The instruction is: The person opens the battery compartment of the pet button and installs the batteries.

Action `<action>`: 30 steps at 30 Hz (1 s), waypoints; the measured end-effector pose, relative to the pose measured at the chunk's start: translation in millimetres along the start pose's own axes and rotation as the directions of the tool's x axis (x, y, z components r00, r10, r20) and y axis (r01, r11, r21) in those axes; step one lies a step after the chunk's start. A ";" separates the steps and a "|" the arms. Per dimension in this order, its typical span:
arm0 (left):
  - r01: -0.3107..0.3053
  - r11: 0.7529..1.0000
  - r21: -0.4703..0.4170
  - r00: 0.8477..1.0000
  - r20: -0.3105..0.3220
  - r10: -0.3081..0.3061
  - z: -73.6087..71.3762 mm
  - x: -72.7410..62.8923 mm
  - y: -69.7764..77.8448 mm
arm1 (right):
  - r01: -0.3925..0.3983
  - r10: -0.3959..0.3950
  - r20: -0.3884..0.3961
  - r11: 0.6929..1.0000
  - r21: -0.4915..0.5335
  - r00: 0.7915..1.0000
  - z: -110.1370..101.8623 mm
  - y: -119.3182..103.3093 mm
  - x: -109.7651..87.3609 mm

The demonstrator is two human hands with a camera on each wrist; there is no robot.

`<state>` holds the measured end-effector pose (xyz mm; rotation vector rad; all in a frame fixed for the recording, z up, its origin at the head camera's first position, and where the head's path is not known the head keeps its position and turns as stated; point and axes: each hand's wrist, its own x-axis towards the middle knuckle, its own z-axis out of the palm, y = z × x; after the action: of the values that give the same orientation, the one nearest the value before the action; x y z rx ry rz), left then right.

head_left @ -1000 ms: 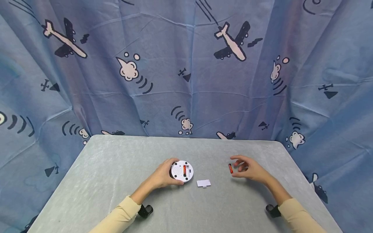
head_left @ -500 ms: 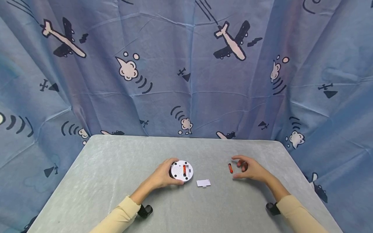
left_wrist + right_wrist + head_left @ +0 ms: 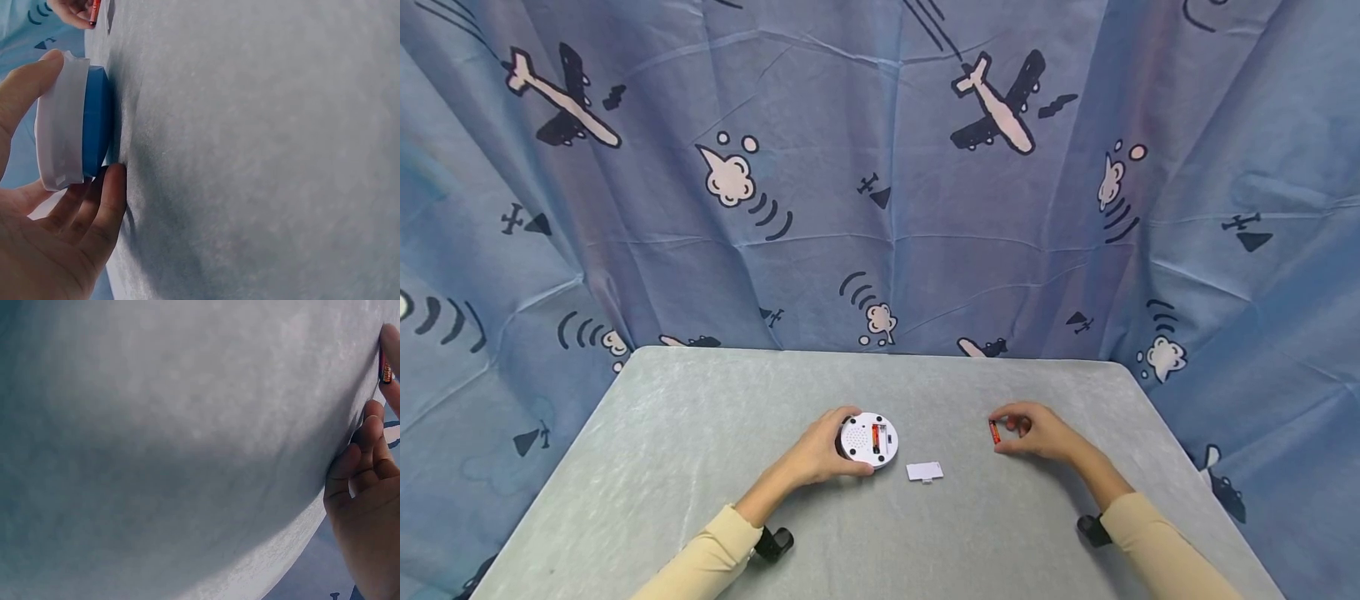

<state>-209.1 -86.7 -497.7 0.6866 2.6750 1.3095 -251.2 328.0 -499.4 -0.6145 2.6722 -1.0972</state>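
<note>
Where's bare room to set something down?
Free: the table left of the left grip; the near stretch between the cream sleeves; the far strip along the curtain. Crowded: the middle, where the left grip holds the round device, the white cover lies beside it, and farther right the right grip pinches a battery.

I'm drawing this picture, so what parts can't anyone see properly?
Round device: left wrist view; its bottom is hidden, facing the table.
Pinched battery: head view; its printing is too small to read.
Right hand: right wrist view; the right edge cuts it off.
White cover: head view; its own top hides the underside.
</note>
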 end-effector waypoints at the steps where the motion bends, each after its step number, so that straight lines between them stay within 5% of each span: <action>1: 0.000 1.000 0.000 1.000 -0.001 0.000 0.1 0.0 -0.1 | -0.002 0.002 -0.001 1.000 0.001 1.000 0.0 0.1 0.1; 19: -0.010 1.000 0.015 1.000 -0.003 0.010 1.0 -0.4 1.7 | -0.019 0.020 -0.067 1.000 0.024 0.998 0.7 1.6 -7.7; 30: -0.013 1.000 0.018 1.000 0.000 0.013 1.3 -1.0 0.7 | 0.077 -0.068 -0.092 0.992 0.098 0.993 8.6 -10.8 -10.3</action>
<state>-207.5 -85.8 -498.1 0.7073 2.6901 1.2895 -236.0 320.3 -497.7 -0.6636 2.6667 -1.3005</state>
